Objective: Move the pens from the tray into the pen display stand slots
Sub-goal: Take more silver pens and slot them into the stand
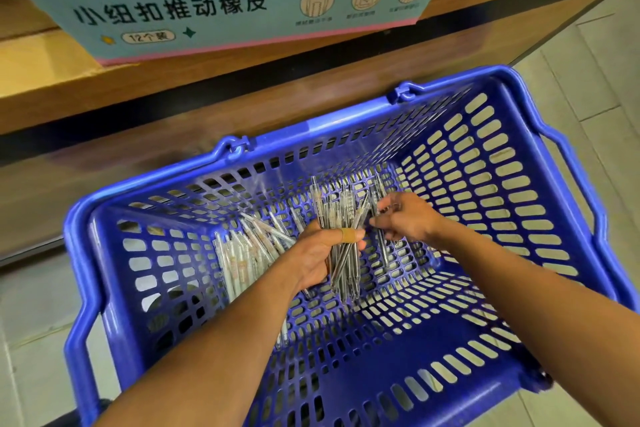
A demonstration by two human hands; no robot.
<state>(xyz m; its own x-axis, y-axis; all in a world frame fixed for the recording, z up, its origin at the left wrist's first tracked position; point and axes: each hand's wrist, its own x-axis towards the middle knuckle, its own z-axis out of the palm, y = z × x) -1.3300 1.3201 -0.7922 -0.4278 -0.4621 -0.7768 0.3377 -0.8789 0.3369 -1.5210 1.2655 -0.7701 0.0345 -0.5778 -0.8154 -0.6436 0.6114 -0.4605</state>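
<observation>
I'm mid-gathering in the blue basket [519,156]: my left hand [320,258] is clamped round a bundle of clear pens [341,232], too many to count, my right hand [403,217] pinches one more, loose pens [242,253] remain, and next they need lifting toward a stand I can't see.

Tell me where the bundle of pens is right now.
In the head view, the bundle of pens stands gripped in the left hand inside the blue basket, near its middle, with the right hand just beside it.
</observation>
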